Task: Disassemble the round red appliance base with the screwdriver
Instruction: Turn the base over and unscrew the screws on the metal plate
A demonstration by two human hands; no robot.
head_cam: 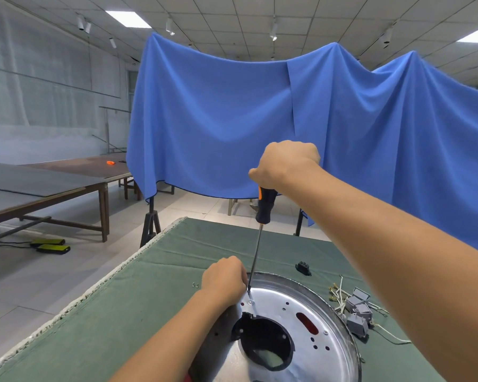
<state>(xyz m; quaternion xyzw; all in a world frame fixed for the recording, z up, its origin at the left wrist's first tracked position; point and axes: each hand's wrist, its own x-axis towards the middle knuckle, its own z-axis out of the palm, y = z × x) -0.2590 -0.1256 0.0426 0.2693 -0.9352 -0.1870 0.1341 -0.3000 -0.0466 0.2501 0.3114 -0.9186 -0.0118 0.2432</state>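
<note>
Green cloth (155,293) before blue drape (218,111)

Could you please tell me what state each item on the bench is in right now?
screwdriver: near upright, tip on a screw.
right hand: grips the handle top.
left hand: curled at the shaft's lower end.
appliance base: metal plate up, centre open.
grey connectors: loose beside it.
</note>
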